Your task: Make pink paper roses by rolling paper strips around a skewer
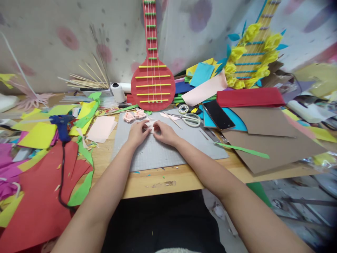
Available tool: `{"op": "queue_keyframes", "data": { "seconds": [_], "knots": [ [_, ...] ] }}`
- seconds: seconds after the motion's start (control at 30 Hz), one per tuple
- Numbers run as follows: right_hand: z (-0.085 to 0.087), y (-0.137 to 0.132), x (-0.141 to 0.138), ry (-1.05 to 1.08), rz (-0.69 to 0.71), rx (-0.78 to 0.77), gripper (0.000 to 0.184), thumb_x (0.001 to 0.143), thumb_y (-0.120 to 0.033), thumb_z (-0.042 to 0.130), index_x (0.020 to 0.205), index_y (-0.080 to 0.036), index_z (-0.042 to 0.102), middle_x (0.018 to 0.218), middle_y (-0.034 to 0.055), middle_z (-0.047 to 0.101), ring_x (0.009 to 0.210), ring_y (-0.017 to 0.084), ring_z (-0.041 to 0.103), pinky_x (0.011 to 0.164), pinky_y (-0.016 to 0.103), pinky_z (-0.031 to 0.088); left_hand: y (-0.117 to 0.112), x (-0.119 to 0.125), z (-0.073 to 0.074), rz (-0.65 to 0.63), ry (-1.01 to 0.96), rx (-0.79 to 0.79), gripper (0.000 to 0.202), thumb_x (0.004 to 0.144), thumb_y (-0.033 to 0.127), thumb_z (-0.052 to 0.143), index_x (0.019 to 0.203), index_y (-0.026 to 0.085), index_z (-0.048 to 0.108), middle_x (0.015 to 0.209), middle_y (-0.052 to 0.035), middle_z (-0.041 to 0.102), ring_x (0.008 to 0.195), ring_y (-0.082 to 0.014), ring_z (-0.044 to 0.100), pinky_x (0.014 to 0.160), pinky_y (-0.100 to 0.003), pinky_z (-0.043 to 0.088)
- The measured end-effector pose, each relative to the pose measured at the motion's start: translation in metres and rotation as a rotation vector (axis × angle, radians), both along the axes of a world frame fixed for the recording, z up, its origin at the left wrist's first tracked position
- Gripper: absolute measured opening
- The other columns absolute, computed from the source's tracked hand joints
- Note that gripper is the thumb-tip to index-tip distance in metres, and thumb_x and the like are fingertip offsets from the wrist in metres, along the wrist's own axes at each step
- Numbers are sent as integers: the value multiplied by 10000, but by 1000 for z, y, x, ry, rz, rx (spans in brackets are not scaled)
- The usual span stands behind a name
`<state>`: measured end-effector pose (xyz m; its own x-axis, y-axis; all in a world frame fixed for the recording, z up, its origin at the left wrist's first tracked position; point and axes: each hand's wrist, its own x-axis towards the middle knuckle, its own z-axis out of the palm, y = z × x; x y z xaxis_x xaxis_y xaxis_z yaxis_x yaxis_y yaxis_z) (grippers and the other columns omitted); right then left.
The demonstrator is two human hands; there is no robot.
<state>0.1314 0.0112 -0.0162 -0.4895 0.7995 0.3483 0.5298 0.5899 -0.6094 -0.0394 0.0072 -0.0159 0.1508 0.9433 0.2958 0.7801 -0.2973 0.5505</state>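
My left hand (137, 133) and my right hand (165, 133) meet over the grey cutting mat (160, 154). Between their fingertips is a small piece of pale pink paper (151, 124), partly hidden by the fingers. Both hands are closed in a pinch on it, one at each side. Just beyond my left hand lie two pale pink paper flowers (129, 117). Scissors (191, 120) with pale handles rest past my right hand, at the mat's far edge. A stack of pale pink paper squares (101, 129) sits left of the mat.
A red paper lute (153, 88) stands against the wall behind the mat. At left are a blue glue gun (62, 128) with its cord and red paper (44, 186). A phone (219, 115), brown cardboard (271, 151) and a green strip (243, 150) lie at right.
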Motion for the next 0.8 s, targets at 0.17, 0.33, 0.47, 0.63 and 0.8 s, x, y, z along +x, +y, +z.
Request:
{"op": "queue_keyframes", "data": {
  "seconds": [0.17,0.33,0.47,0.63,0.8],
  "knots": [
    [-4,5,-4,65,-61,-43,219,727,-224,532,924,-197,440,824,-1,556,709,116,513,647,245,389,1,7,4,56,48,-10,429,731,269,595,1147,175,547,844,-44,665,844,-211,546,800,-350,405],
    [-7,10,-9,9,-129,23,193,722,-191,527,903,-188,458,757,0,566,726,139,496,674,265,375,1,8,5,82,69,-5,439,719,258,592,1146,167,545,838,-41,657,853,-213,541,808,-345,398],
    [-6,8,-10,-46,-121,54,167,727,-178,513,891,-186,483,788,19,570,770,156,486,719,282,375,1,8,4,93,84,6,429,720,266,582,1138,177,539,824,-42,650,861,-223,534,807,-357,391],
    [-4,6,-11,-72,-122,77,140,741,-176,498,881,-181,505,812,37,568,808,174,483,741,295,379,-1,9,6,92,71,7,360,706,246,585,1058,195,534,790,-33,638,839,-227,531,793,-374,388],
    [-5,7,-10,-129,-111,118,88,769,-169,474,832,-175,534,837,58,557,830,180,473,757,301,378,-1,10,6,96,73,14,216,704,224,568,916,203,534,757,-26,626,803,-218,531,762,-366,388]
  ]
}}
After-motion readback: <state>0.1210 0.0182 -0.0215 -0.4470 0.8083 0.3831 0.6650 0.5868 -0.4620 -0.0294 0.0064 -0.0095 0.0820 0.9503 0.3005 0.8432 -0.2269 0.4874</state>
